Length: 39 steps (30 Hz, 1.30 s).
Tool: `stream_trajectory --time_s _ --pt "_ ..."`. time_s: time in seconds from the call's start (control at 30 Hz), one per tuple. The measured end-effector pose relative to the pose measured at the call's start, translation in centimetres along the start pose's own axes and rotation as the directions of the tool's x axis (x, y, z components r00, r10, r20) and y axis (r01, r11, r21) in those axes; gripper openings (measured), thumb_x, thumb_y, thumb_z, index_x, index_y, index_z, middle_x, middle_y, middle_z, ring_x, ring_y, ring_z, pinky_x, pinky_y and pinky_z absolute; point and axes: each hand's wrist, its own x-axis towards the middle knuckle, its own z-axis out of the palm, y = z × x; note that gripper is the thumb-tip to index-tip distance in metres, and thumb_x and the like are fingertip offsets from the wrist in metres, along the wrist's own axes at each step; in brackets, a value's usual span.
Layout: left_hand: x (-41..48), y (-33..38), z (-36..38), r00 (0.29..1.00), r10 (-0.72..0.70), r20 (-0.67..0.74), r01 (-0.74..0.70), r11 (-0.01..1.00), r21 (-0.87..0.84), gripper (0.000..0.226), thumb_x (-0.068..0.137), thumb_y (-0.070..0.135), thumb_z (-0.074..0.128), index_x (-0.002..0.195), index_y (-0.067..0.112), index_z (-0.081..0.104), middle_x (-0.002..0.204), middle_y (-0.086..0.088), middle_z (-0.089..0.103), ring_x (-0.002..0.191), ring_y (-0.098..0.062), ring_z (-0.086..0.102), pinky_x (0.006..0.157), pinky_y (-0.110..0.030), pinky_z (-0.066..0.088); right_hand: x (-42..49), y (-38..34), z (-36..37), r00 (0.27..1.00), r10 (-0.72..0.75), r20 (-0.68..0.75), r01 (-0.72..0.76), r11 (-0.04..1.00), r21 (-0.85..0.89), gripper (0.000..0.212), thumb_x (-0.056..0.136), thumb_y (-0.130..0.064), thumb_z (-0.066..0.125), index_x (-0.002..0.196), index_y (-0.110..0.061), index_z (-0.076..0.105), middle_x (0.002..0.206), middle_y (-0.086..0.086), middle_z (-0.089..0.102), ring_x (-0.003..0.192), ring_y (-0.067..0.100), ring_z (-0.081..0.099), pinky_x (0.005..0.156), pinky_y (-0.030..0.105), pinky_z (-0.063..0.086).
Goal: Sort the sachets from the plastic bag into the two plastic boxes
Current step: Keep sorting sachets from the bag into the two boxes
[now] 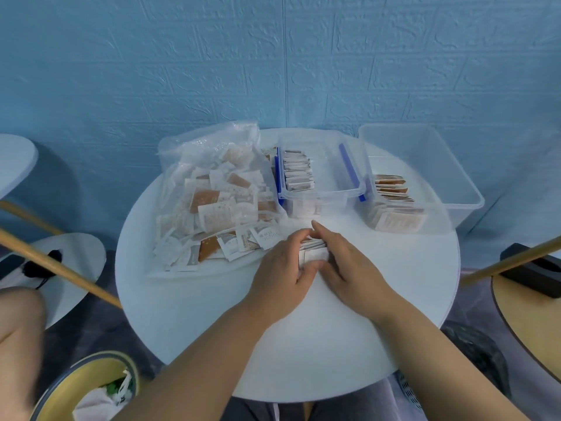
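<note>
Nearest the lens in the head view I saw two bare forearms (212,360) reaching over the near edge of the round white surface (303,360), above a lap in grey cloth (258,411). They met at mid-surface. The left grip (282,268) and the right grip (346,262) were closed from either side on one stack of sachets (314,253), fingers curled along its flanks and thumbs meeting at its near end. The right forefinger lay over the stack's far end. I couldn't tell whether the stack touched the surface. Just left of the grips, loose sachets (243,241), white and brown, spilled from the mouth of the clear plastic bag (209,165). The bag lay on the left of the surface with many more inside. Beyond the grips stood the box with blue latches (321,196), with a row of white sachets (299,174) upright along its left side. Right of it, just beside it, was the clear box (461,183), with a row of brown sachets (391,189) along its left side and paler ones at the near end. Behind everything ran a blue embossed wall (273,56). Wooden poles (60,268) slanted in from both sides. On the floor at lower left sat a bin (91,378) with a yellow inside and some crumpled litter.
</note>
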Motion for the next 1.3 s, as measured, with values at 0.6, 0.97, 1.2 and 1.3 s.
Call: stream_trajectory --time_s 0.6,0.97,1.2,1.3 --pt "0.1 0.3 0.4 0.997 -0.075 -0.021 0.077 0.979 0.190 0.052 0.096 0.023 0.045 0.143 0.010 0.028 0.131 -0.011 0.050 0.121 -0.023 0.044 0.098 -0.029 0.034 0.1 -0.5 0.3 0.999 0.028 -0.047 -0.034 0.990 -0.137 0.051 0.091 -0.028 0.047 0.137 -0.011 0.036 0.129 0.006 0.052 0.108 0.018 0.048 0.089 0.018 0.030" --pt "0.0 0.9 -0.4 0.995 -0.095 -0.008 0.095 0.981 0.167 0.037 0.094 0.027 0.050 0.127 0.010 0.047 0.113 -0.007 0.057 0.105 -0.021 0.050 0.079 -0.023 0.035 0.6 -0.7 -1.7 0.994 0.106 0.033 -0.108 0.992 0.067 0.033 0.087 -0.020 0.062 0.119 -0.022 0.053 0.111 -0.008 0.058 0.092 0.004 0.054 0.078 0.017 0.046" --pt "4.2 2.4 -3.7 0.994 -0.102 -0.033 0.106 0.985 0.133 0.036 0.096 0.031 0.044 0.129 0.018 0.042 0.115 0.001 0.059 0.101 -0.016 0.057 0.079 -0.025 0.045 6.0 -2.3 -7.0 0.985 0.033 0.168 -0.045 0.997 0.066 0.032 0.086 -0.015 0.064 0.112 -0.026 0.051 0.104 -0.010 0.061 0.091 0.006 0.058 0.081 0.017 0.049" --pt "7.5 2.2 -5.2 0.989 -0.089 -0.117 0.102 0.989 0.110 0.031 0.094 0.028 0.048 0.121 0.014 0.048 0.106 -0.004 0.062 0.093 -0.020 0.058 0.076 -0.033 0.046 10.0 -2.5 -8.3 0.986 -0.026 0.162 0.024 1.000 0.011 0.034 0.087 -0.013 0.061 0.119 -0.017 0.049 0.109 -0.002 0.060 0.092 0.013 0.057 0.081 0.018 0.047"
